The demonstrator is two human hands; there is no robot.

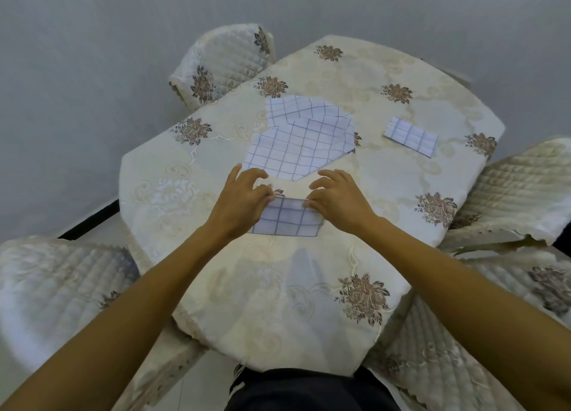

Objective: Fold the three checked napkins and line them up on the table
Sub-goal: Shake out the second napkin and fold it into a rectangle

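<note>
Open napkin (301, 142) behind near napkin (287, 222)

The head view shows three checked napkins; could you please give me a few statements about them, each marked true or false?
1. The left hand and the right hand both hold the nearest napkin at its far edge, on the tablecloth. True.
2. The small folded napkin at the far right lies apart from the middle napkin. True.
3. The middle napkin is folded as small as the other two. False: it lies largely spread out and is far wider than either.
4. The tablecloth is plain blue. False: it is cream with brown flowers.
</note>
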